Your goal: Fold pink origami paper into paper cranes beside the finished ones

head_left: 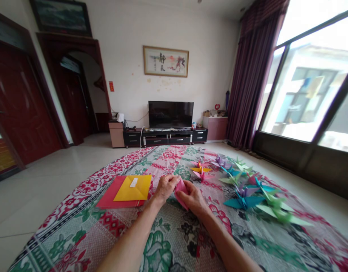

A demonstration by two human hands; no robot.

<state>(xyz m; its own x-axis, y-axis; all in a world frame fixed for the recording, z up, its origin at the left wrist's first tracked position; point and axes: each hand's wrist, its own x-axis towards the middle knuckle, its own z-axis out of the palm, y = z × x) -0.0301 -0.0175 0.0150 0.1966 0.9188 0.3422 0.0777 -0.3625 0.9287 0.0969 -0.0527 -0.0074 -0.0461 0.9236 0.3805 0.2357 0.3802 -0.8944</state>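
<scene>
A small piece of folded pink paper (pixel 182 193) is between my two hands above the middle of the table. My left hand (pixel 166 187) pinches its upper left edge, fingers closed. On the other side, my right hand (pixel 193 197) grips the paper with the thumb across its face. Parts of the folds are hidden behind my fingers. Left of my hands lies a yellow paper sheet (pixel 134 193) with a white label, on top of red paper (pixel 113 189). Several folded paper cranes spread to the right, among them an orange crane (pixel 200 168) and a blue crane (pixel 244 202).
A flowered tablecloth (pixel 86 223) covers the round table. Green cranes (pixel 278 211) sit near its right edge. Beyond the table stand a television (pixel 171 114) on a low black cabinet (pixel 134 138), a dark curtain (pixel 240 83) and a window (pixel 307 87).
</scene>
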